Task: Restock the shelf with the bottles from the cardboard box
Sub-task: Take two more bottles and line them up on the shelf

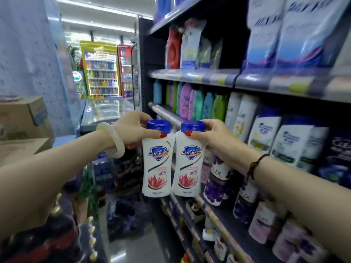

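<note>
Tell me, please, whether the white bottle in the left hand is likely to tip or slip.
The white bottle is tall and narrow, so probably tips if nudged. Its glossy plastic looks slippery; the left hand grips near the cap.

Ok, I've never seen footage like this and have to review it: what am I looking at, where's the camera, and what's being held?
No machine here: these are a person's two bare hands, filmed by one wide-angle camera worn on the head, looking forward and down, so the arms reach in from both sides. The left hand, wearing a pale bangle, grips the left bottle near its blue cap; the right hand, wearing a dark cord bracelet, grips the right bottle likewise. Both bottles are white and held upright side by side, in front of a shelf on the right, packed with other bottles. Cardboard boxes sit far left; a drinks fridge stands down the aisle.
</note>
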A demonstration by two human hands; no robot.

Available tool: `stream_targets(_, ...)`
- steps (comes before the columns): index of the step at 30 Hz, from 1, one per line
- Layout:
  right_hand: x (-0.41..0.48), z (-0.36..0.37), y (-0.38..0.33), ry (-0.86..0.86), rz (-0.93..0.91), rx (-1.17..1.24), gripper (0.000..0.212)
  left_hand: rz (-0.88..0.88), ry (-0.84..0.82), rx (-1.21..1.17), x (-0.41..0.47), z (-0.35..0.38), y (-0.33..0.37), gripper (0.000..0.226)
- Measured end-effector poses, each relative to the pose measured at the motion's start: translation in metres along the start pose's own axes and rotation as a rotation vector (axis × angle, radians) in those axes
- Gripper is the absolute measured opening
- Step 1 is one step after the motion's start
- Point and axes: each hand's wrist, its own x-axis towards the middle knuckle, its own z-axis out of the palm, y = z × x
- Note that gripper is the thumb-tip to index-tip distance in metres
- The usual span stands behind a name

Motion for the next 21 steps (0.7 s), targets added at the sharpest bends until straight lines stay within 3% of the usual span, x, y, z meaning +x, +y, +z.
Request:
stream_targets(3,-0.017,-0.016,-0.033,0.075,-0.023,-0.030,0.020,0.097,-0.017,-0.030,-0.002,-0.004,0.031,0.010)
stream_targets(7,-0.046,-0.038,-0.064,0.167,-0.030,-0.123,0.031,0.182,-0.085,-0.068,-0.002,-0.005,0.065,0.031)
stream_targets(14,-0.110,-0.073,-0.097,0.355,-0.022,-0.165,0.023,0.369,-0.226,-0.084,-0.005,0.017,0.118,0.048)
stream_targets(17,-0.140,-0.089,-0.111,0.427,-0.023,-0.191,0.022,0.437,-0.278,-0.122,-0.011,0.033,0.142,0.029)
stream_targets(21,-0.186,-0.112,-0.128,0.535,-0.013,-0.190,0.021,0.519,-0.330,-0.176,-0.024,0.059,0.180,0.039)
